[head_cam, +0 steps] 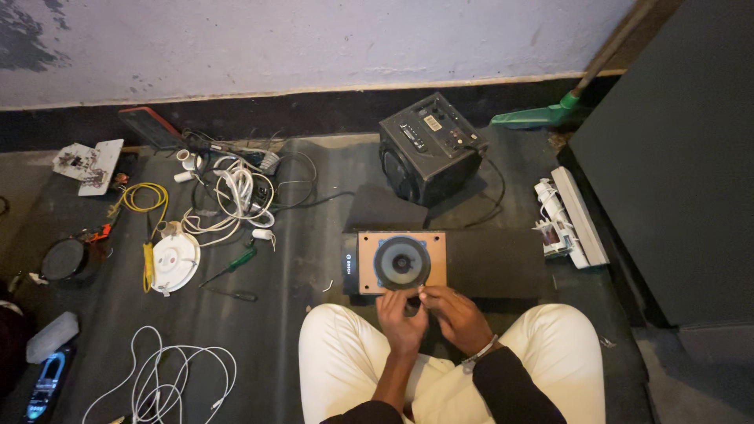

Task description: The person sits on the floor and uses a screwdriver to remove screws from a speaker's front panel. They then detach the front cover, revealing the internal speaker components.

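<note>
Speaker (401,263) cone-up, board's long axis left-right, by hands (430,314)

You sit on a dark grey floor (298,235). Ahead of you is a pale wall (314,39) with worn, patchy paint and a black strip along its bottom. A big dark cabinet (675,157) stands at your right. The light is dim.
</note>
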